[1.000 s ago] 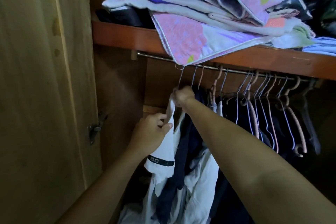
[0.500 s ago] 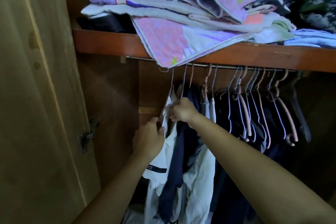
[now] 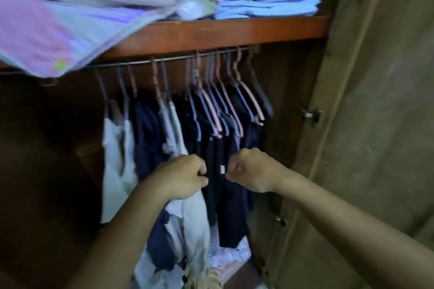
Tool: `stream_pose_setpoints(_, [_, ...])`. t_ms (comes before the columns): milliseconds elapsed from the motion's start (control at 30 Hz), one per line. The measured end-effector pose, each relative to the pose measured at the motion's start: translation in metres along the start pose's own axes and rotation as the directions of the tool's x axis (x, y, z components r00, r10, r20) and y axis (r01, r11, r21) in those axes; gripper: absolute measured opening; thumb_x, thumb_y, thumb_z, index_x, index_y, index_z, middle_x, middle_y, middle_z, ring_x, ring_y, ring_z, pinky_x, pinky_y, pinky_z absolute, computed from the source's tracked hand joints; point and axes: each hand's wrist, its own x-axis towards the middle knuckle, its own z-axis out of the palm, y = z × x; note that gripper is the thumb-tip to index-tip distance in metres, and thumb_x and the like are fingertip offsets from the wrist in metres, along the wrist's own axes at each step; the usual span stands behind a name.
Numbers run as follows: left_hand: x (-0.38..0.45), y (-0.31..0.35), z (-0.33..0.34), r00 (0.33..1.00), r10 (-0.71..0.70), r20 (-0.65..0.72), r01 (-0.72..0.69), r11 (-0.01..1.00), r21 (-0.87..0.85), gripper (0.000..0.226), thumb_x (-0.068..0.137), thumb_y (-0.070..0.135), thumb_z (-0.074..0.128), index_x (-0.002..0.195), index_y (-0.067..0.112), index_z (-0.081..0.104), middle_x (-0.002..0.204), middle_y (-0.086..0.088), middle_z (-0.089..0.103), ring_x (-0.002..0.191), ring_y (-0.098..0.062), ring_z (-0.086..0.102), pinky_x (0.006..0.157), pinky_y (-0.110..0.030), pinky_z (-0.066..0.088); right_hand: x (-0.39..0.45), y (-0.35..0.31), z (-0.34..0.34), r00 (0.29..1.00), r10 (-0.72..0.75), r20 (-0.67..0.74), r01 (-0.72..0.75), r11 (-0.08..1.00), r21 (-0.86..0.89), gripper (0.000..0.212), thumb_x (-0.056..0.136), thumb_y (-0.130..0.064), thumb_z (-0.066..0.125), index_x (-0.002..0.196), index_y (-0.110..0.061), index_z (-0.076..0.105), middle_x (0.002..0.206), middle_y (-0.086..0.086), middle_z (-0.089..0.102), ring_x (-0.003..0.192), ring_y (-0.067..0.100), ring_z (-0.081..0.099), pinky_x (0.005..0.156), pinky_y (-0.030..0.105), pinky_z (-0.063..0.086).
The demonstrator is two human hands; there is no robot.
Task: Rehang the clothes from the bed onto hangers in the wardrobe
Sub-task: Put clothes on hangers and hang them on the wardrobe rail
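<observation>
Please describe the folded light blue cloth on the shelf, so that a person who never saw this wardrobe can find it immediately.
Start at the reddish wooden shelf above the hanging rail. Follow it to its right end, near the wardrobe's side wall. There lies the folded light blue cloth, a flat plain stack, unlike the pink and lilac patterned bedding that droops over the shelf's left edge.

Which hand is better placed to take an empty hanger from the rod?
Probably the right hand: it hovers just below the empty hangers at the rod's right end, while the left hand sits lower against the white garment.
</observation>
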Motion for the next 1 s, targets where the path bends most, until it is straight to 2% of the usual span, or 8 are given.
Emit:
stream_pose_setpoints(67, [0.011,0.031,0.011,0.988,0.091,0.122,-0.095,0.995,0.029,0.028,0.097,0.037,0.056,0.119,0.02,0.062,0.12,-0.003,0.063,0.098,-0.022,0.063,0.09,-0.036,0.051,-0.027,0.027,-0.005,0.996,0.084,-0.013,-0.085,0.994,-0.063,0.019,0.093,-0.034,0.061,0.086,-0.02,0.072,0.091,0.001,0.072,0.086,0.022,0.068,0.081,0.042,0.058])
stream_pose_setpoints(233, [0.025,0.115,0.042,0.94,0.291,0.178,-0.307,0.949,0.068,0.026,0.102,0.028,0.045,0.122,0.024,0.06,0.129,-0.001,0.055,0.111,-0.024,0.057,0.097,-0.042,0.047,-0.098,0.087,-0.018,0.967,0.253,-0.007,-0.25,0.948,-0.195,0.02,0.089,-0.035,0.057,0.089,-0.019,0.07,0.096,0.004,0.07,0.09,0.026,0.066,0.08,0.038,0.056])
stream_pose_setpoints(467, [0.015,0.241,0.103,0.803,0.491,0.338,-0.555,0.823,0.122,0.031,0.096,0.044,0.053,0.121,0.028,0.059,0.122,0.005,0.06,0.112,-0.019,0.057,0.092,-0.034,0.047,-0.222,0.161,-0.033,0.875,0.473,-0.098,-0.483,0.853,-0.198,0.016,0.094,-0.033,0.053,0.095,-0.022,0.064,0.101,0.002,0.068,0.088,0.025,0.062,0.075,0.032,0.05])
stream_pose_setpoints(567, [0.004,0.303,0.123,0.688,0.604,0.402,-0.68,0.73,0.068,0.028,0.097,0.04,0.053,0.117,0.023,0.063,0.113,0.002,0.062,0.103,-0.019,0.06,0.085,-0.034,0.049,-0.279,0.185,-0.038,0.836,0.537,-0.113,-0.547,0.829,-0.116,0.024,0.098,-0.031,0.047,0.095,-0.016,0.066,0.097,0.005,0.068,0.088,0.026,0.066,0.08,0.042,0.057])
stream_pose_setpoints(667, [-0.009,0.355,0.141,0.542,0.695,0.473,-0.792,0.61,0.01,0.022,0.098,0.029,0.052,0.114,0.021,0.065,0.105,0.003,0.065,0.094,-0.018,0.062,0.08,-0.033,0.052,-0.322,0.196,-0.038,0.788,0.598,-0.145,-0.611,0.788,-0.076,0.025,0.101,-0.036,0.05,0.109,-0.019,0.067,0.107,0.001,0.069,0.094,0.02,0.065,0.085,0.034,0.056])
stream_pose_setpoints(733, [-0.016,0.384,0.155,0.466,0.713,0.523,-0.852,0.521,0.048,0.026,0.098,0.021,0.048,0.119,0.022,0.063,0.112,0.002,0.065,0.098,-0.019,0.062,0.083,-0.034,0.053,-0.35,0.203,-0.036,0.731,0.657,-0.183,-0.675,0.736,-0.052,0.024,0.099,-0.038,0.055,0.111,-0.021,0.067,0.108,0.0,0.069,0.095,0.02,0.061,0.08,0.029,0.05])
stream_pose_setpoints(833, [-0.026,0.427,0.173,0.355,0.737,0.575,-0.922,0.379,0.084,0.026,0.095,0.014,0.044,0.113,0.02,0.063,0.116,-0.005,0.064,0.104,-0.024,0.061,0.09,-0.038,0.053,-0.392,0.213,-0.031,0.6,0.772,-0.21,-0.785,0.618,0.032,0.023,0.098,-0.037,0.057,0.109,-0.02,0.067,0.106,0.003,0.068,0.091,0.023,0.059,0.069,0.025,0.04])
stream_pose_setpoints(1000, [-0.05,0.494,0.209,0.108,0.768,0.631,-0.991,0.134,0.007,0.036,0.094,0.017,0.043,0.125,0.024,0.059,0.115,0.001,0.063,0.102,-0.021,0.06,0.084,-0.033,0.049,-0.459,0.215,-0.012,0.338,0.911,-0.237,-0.897,0.388,0.213,0.026,0.096,-0.039,0.058,0.113,-0.022,0.067,0.112,0.003,0.067,0.105,0.023,0.06,0.078,0.03,0.044])
